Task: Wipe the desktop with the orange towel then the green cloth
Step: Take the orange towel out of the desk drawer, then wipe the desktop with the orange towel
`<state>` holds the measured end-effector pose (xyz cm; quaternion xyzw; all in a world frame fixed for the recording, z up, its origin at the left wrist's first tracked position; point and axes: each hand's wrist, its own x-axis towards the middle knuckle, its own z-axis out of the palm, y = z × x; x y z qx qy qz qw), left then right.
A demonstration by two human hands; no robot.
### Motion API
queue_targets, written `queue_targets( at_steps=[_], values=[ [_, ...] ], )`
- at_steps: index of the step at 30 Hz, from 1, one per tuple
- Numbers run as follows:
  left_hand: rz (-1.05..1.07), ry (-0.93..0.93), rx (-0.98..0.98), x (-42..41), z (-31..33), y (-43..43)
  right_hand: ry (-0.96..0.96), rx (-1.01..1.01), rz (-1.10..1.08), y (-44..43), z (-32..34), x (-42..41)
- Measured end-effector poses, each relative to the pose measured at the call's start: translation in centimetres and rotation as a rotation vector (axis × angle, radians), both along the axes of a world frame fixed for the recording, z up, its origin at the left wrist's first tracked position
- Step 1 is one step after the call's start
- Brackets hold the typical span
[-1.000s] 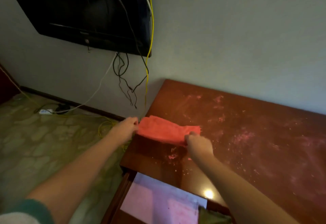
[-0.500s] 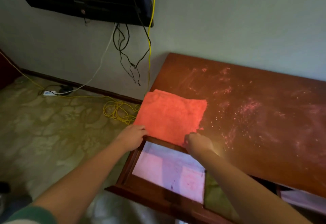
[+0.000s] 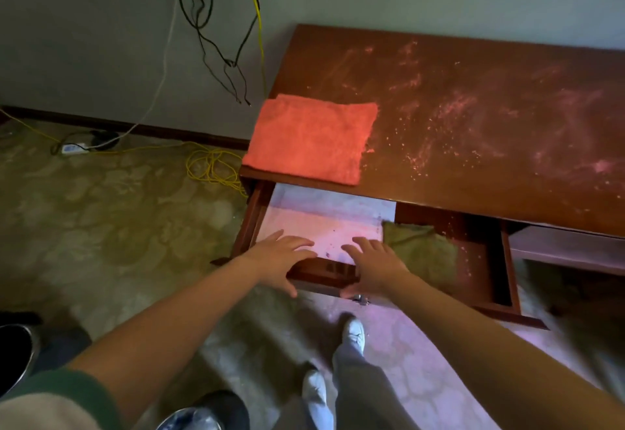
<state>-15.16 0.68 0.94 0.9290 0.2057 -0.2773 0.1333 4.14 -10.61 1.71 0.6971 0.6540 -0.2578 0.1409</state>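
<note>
The orange towel (image 3: pixel 313 140) lies flat and folded on the left front corner of the brown desktop (image 3: pixel 473 131), which is speckled with pale dust and crumbs. Below it a drawer (image 3: pixel 500 277) stands pulled out, with a white paper liner (image 3: pixel 324 223) on its left side and the green cloth (image 3: pixel 422 253) lying to the right of the paper. My left hand (image 3: pixel 280 260) and my right hand (image 3: pixel 375 267) hover with fingers spread over the drawer's front edge, holding nothing. My right hand is just left of the green cloth.
Black, white and yellow cables (image 3: pixel 216 33) hang down the wall left of the desk. A yellow cable coil (image 3: pixel 213 169) and a power strip (image 3: pixel 71 148) lie on the patterned floor. My legs and white shoes (image 3: pixel 353 331) stand before the drawer. A dark metal bin (image 3: pixel 13 358) sits at lower left.
Both hands let go of the orange towel, which stays spread on the desk corner, and drew back down over the open drawer. The view tilted down, showing more floor and drawer.
</note>
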Motion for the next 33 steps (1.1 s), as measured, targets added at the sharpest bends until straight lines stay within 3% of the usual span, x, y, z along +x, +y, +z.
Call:
queue_targets(
  at_steps=[5, 13, 24, 29, 33],
  values=[
    [0.007, -0.101, 0.181, 0.0, 0.0, -0.1, -0.155, 0.124, 0.025, -1.7, -1.6, -0.3],
    [0.208, -0.049, 0.413, 3.2, 1.3, 2.8, -0.275, 0.186, 0.001, 2.5, -0.6, 2.2],
    [0.361, -0.018, 0.545, 9.8, 1.9, 9.3, -0.121, 0.464, 0.031, 10.1, -1.4, 8.6],
    [0.335, -0.01, 0.537, 11.1, 1.8, 11.6, -0.056, 0.395, 0.087, 12.4, -1.6, 10.4],
    [0.462, -0.033, 0.469, 10.3, 0.9, 11.4, 0.037, 0.371, 0.037, 12.3, -1.8, 10.4]
  ],
)
